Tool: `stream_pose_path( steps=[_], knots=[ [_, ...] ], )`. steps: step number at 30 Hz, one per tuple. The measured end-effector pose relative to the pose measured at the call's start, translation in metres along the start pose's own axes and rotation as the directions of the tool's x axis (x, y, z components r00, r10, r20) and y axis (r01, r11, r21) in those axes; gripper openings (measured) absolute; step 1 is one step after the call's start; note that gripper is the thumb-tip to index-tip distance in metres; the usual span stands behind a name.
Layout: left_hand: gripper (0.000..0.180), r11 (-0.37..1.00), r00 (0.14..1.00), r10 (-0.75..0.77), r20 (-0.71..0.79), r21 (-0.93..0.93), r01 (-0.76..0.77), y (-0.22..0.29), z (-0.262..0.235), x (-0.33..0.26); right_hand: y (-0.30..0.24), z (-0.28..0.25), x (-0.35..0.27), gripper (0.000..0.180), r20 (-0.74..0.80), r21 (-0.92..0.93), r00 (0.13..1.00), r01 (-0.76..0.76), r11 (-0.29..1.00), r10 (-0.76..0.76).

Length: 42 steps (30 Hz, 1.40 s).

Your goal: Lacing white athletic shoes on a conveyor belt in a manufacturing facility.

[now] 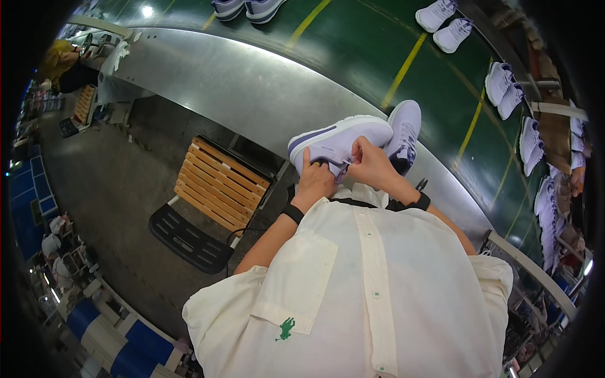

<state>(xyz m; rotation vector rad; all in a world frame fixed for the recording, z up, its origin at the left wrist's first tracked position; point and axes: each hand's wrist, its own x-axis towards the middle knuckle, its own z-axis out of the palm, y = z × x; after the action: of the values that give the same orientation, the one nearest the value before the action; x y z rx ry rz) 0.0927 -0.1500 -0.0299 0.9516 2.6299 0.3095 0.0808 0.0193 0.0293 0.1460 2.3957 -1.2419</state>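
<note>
While the left hand (313, 179) clamps the heel of the white sneaker (337, 140) at 12 o'clock on the steel ledge (239, 88), right hand (372, 165) fingers pinch, apparently, its lace; shoe likely light, soft-uppered, best held by the sole.

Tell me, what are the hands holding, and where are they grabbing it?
Both hands hold a white sneaker at the conveyor's edge. The left hand grips its heel end; the right hand pinches near the laces.

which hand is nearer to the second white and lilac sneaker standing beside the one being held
Right. The right hand sits just beside the second white and lilac sneaker, while the left hand is farther off, under the held white sneaker.
</note>
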Motion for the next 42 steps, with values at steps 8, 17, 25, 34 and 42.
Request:
stream_pose_path(
  steps=[8,17,25,34,42],
  knots=[
    [0.046,0.991,0.982,0.073,-0.172,-0.102,-0.092,-0.026,-0.033,0.029,0.040,-0.033,0.014,0.023,-0.353,0.265,0.932,0.017,0.964,0.081],
    [0.041,0.882,0.924,-0.233,-0.303,-0.466,0.070,-0.019,-0.010,0.040,0.051,0.028,0.024,0.047,-0.391,0.142,0.918,0.136,0.981,-0.070],
    [0.036,0.902,0.890,-0.222,-0.397,-0.431,0.033,-0.013,-0.002,0.038,0.065,0.015,0.036,0.046,-0.309,0.134,0.950,0.078,0.988,-0.033],
    [0.041,0.678,0.874,-0.435,-0.217,-0.718,0.159,-0.005,-0.017,0.071,0.074,-0.053,-0.058,0.031,-0.318,0.520,0.928,0.001,0.854,0.193],
    [0.041,0.866,0.937,-0.239,-0.256,-0.492,0.087,-0.022,-0.026,0.094,0.154,-0.033,-0.087,0.036,-0.296,0.742,0.804,-0.147,0.654,0.516]
  ],
)
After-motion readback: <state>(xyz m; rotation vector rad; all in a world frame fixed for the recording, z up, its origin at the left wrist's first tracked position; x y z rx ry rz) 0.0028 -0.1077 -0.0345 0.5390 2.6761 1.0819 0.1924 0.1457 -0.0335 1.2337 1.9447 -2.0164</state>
